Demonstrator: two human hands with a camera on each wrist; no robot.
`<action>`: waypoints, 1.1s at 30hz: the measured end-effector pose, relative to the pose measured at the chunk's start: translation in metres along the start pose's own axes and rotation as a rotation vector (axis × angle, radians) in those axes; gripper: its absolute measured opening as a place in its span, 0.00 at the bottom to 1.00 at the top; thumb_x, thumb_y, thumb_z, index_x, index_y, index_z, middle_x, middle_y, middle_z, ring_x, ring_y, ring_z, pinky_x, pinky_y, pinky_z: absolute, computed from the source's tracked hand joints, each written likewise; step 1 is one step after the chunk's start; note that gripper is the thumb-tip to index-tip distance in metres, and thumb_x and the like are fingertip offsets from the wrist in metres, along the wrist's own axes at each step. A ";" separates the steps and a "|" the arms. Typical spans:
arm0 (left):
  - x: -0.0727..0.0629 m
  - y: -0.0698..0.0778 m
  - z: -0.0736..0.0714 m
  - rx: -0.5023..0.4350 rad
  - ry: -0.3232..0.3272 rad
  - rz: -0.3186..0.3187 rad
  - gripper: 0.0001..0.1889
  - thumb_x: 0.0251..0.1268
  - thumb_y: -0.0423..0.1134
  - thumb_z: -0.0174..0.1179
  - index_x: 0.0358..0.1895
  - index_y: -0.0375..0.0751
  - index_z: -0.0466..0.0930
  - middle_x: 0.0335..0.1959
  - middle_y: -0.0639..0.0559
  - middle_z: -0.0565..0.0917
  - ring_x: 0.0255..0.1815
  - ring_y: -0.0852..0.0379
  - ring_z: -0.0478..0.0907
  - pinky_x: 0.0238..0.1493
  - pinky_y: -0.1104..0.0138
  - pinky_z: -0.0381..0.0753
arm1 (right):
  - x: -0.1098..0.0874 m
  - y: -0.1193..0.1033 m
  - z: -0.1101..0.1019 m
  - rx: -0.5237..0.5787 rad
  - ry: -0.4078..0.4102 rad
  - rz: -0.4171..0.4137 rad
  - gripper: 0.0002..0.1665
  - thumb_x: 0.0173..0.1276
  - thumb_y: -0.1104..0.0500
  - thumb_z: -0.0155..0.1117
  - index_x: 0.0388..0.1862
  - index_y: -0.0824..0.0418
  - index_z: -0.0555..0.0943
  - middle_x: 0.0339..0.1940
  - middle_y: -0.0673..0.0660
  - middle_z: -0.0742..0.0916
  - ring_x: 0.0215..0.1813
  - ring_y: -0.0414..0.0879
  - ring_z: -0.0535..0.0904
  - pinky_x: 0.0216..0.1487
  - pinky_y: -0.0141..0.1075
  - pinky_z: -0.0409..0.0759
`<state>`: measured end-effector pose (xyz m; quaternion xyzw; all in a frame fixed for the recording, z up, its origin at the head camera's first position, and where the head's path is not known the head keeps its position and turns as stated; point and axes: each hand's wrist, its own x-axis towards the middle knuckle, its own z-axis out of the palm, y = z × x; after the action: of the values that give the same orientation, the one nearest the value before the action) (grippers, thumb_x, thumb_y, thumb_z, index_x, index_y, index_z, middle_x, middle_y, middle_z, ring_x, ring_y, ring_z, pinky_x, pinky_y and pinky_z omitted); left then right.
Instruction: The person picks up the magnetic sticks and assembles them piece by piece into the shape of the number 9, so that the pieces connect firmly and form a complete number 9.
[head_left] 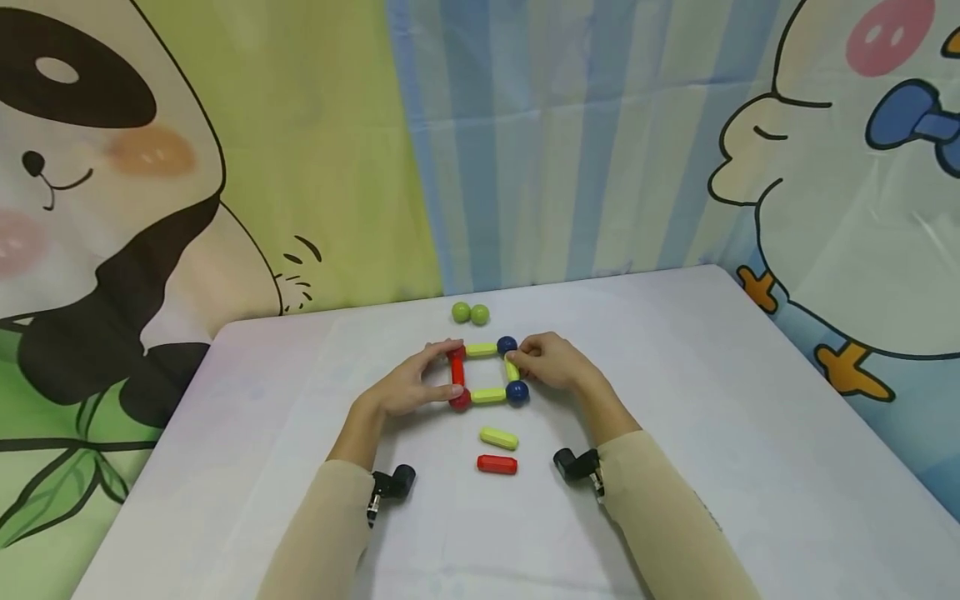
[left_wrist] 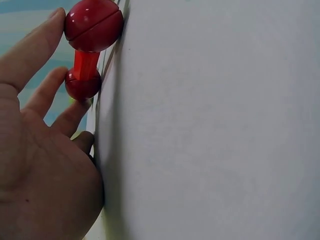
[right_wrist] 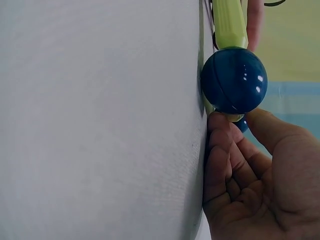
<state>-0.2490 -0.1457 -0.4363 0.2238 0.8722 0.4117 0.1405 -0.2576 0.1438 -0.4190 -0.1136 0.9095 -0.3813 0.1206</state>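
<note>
On the table a four-sided frame of magnetic rods and balls lies flat. Its left side is a red rod [head_left: 457, 371] between two red balls, the near one [left_wrist: 94, 25] large in the left wrist view. My left hand [head_left: 401, 387] holds this side, thumb at the near ball and fingertips at the far one [left_wrist: 83, 85]. Yellow-green rods [head_left: 489, 396] run across to a near blue ball [right_wrist: 234, 80] and a far blue ball [head_left: 507, 344]. Between these, my right hand [head_left: 558, 362] pinches the right-hand yellow-green rod [head_left: 512, 372], partly hidden by its fingers.
Two green balls [head_left: 470, 313] sit side by side beyond the frame. Nearer me lie a loose yellow-green rod [head_left: 498, 438] and a loose red rod [head_left: 497, 465]. The white table [head_left: 712, 417] meets cartoon-printed curtains [head_left: 525, 167] at the back.
</note>
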 end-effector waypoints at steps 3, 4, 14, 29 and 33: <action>0.000 -0.001 0.001 -0.003 0.001 -0.003 0.44 0.64 0.56 0.70 0.80 0.59 0.59 0.82 0.53 0.58 0.86 0.45 0.43 0.79 0.38 0.44 | -0.001 0.000 0.000 -0.012 0.001 0.003 0.20 0.79 0.44 0.59 0.43 0.60 0.84 0.32 0.54 0.86 0.35 0.45 0.79 0.41 0.37 0.76; -0.001 -0.001 0.001 -0.006 0.000 -0.003 0.44 0.64 0.56 0.70 0.81 0.59 0.59 0.83 0.53 0.57 0.86 0.44 0.42 0.79 0.38 0.44 | -0.001 -0.001 0.001 -0.014 -0.002 0.006 0.20 0.79 0.44 0.59 0.43 0.60 0.84 0.32 0.54 0.87 0.35 0.45 0.79 0.41 0.37 0.76; -0.002 -0.001 0.003 -0.023 0.019 -0.045 0.43 0.63 0.57 0.71 0.80 0.63 0.60 0.83 0.54 0.56 0.86 0.46 0.39 0.80 0.39 0.43 | -0.003 -0.006 0.000 -0.050 -0.046 0.039 0.22 0.79 0.42 0.57 0.48 0.60 0.82 0.35 0.55 0.85 0.39 0.47 0.78 0.43 0.39 0.76; 0.004 0.001 0.004 -0.032 0.009 -0.030 0.43 0.63 0.56 0.70 0.80 0.62 0.61 0.82 0.53 0.59 0.84 0.47 0.48 0.79 0.40 0.48 | -0.039 -0.032 -0.015 -0.197 0.001 -0.236 0.23 0.75 0.50 0.64 0.57 0.65 0.75 0.38 0.56 0.79 0.36 0.47 0.74 0.38 0.39 0.75; 0.002 -0.001 0.003 -0.034 0.018 -0.037 0.43 0.63 0.56 0.71 0.80 0.62 0.61 0.81 0.55 0.60 0.84 0.49 0.49 0.79 0.40 0.49 | -0.043 -0.039 -0.013 -0.248 -0.014 -0.307 0.21 0.75 0.50 0.66 0.56 0.63 0.77 0.41 0.54 0.81 0.41 0.46 0.77 0.42 0.39 0.78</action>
<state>-0.2497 -0.1435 -0.4387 0.2017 0.8703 0.4256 0.1442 -0.2162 0.1390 -0.3764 -0.2674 0.9206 -0.2796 0.0524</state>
